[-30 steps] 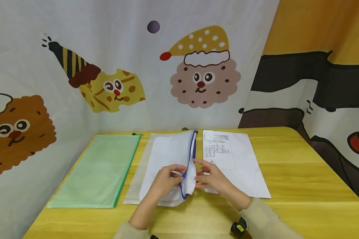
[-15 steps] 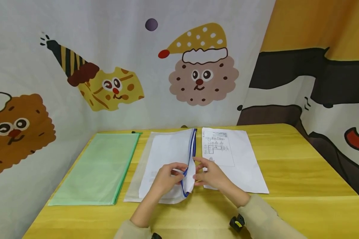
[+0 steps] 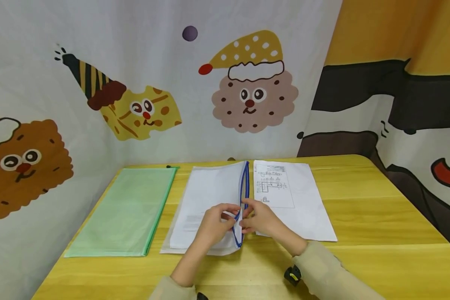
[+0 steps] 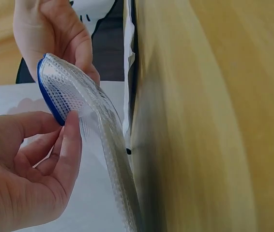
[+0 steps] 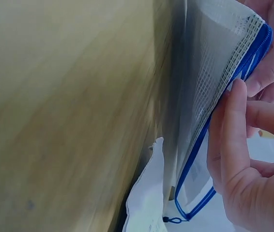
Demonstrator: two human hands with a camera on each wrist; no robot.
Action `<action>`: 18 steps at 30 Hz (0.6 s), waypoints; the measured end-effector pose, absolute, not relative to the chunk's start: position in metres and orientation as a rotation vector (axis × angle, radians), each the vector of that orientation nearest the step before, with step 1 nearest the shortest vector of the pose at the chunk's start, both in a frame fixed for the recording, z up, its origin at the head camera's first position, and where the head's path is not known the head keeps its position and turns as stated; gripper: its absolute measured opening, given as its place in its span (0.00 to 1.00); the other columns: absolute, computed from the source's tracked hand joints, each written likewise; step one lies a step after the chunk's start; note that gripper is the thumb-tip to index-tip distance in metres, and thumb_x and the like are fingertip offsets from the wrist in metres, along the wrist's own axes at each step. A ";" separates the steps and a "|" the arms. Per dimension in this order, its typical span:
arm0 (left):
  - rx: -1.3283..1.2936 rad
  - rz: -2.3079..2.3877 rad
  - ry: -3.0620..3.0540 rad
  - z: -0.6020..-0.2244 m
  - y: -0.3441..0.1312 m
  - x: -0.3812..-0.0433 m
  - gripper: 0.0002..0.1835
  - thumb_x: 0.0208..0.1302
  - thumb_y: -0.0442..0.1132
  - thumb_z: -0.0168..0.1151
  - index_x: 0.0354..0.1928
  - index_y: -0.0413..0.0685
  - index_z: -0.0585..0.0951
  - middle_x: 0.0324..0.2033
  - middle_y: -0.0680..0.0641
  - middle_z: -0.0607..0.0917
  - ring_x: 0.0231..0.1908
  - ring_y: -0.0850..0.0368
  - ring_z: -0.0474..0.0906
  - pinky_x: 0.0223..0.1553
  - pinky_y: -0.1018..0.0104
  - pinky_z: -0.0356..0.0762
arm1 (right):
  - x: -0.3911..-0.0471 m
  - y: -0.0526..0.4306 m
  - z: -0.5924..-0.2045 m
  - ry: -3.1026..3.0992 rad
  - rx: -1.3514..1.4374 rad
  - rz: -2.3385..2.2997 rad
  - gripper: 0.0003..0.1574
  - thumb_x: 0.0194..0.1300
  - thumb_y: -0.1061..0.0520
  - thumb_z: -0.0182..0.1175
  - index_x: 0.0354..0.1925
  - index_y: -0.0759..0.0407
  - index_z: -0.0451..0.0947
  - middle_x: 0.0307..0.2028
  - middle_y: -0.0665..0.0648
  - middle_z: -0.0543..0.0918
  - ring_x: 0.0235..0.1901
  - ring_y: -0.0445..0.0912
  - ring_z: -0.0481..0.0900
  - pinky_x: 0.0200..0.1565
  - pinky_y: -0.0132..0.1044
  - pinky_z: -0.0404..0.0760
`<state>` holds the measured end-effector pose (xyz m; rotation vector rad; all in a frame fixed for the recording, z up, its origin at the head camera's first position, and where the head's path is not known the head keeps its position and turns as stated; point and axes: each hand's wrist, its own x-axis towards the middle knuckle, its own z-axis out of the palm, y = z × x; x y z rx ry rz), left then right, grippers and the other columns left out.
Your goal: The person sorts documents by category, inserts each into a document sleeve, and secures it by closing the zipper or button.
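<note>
A clear mesh zipper file bag (image 3: 225, 251) with a blue zip (image 3: 247, 179) lies in the middle of the table, its mouth gaping on the right side. White printed papers (image 3: 210, 187) lie inside it. My left hand (image 3: 214, 225) pinches the near zip edge between thumb and fingers, plain in the left wrist view. Opposite it, my right hand (image 3: 264, 218) pinches the other edge of the mouth; in the right wrist view its fingertips (image 5: 237, 89) are on the blue zip. The mesh bag's lower corner lifts slightly from the table.
To the left lies a green zipper file bag (image 3: 123, 212), flat. White sheets (image 3: 311, 212) with a technical drawing lie to the right, partly behind my right hand. A cartoon-printed curtain (image 3: 150, 41) hangs along the table's back edge.
The papers have shifted left, deeper into the bag; their white edge no longer stands out past the zip. Both hands have come closer together at the mouth.
</note>
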<state>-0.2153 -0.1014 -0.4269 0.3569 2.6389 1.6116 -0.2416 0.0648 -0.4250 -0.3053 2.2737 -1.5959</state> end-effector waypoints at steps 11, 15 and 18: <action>0.375 1.615 2.641 -0.429 -0.101 -0.218 0.19 0.55 0.23 0.56 0.49 0.41 0.81 0.42 0.44 0.83 0.37 0.53 0.81 0.28 0.73 0.81 | -0.244 0.062 -0.429 2.197 -0.322 -1.636 0.45 0.53 0.75 0.62 0.66 0.76 0.54 0.35 0.62 0.77 0.26 0.46 0.83 0.32 0.39 0.86; 0.358 1.628 2.624 -0.430 -0.101 -0.218 0.19 0.55 0.23 0.57 0.49 0.42 0.81 0.42 0.43 0.83 0.37 0.54 0.81 0.28 0.73 0.81 | -0.244 0.063 -0.432 2.136 -0.388 -1.657 0.27 0.55 0.74 0.61 0.53 0.74 0.68 0.32 0.61 0.77 0.27 0.47 0.83 0.33 0.39 0.86; 0.350 1.628 2.622 -0.429 -0.102 -0.219 0.19 0.55 0.22 0.58 0.49 0.42 0.81 0.43 0.43 0.82 0.36 0.55 0.81 0.28 0.73 0.81 | -0.245 0.063 -0.432 2.084 -0.434 -1.671 0.15 0.56 0.73 0.60 0.42 0.73 0.70 0.31 0.60 0.76 0.29 0.48 0.83 0.35 0.40 0.86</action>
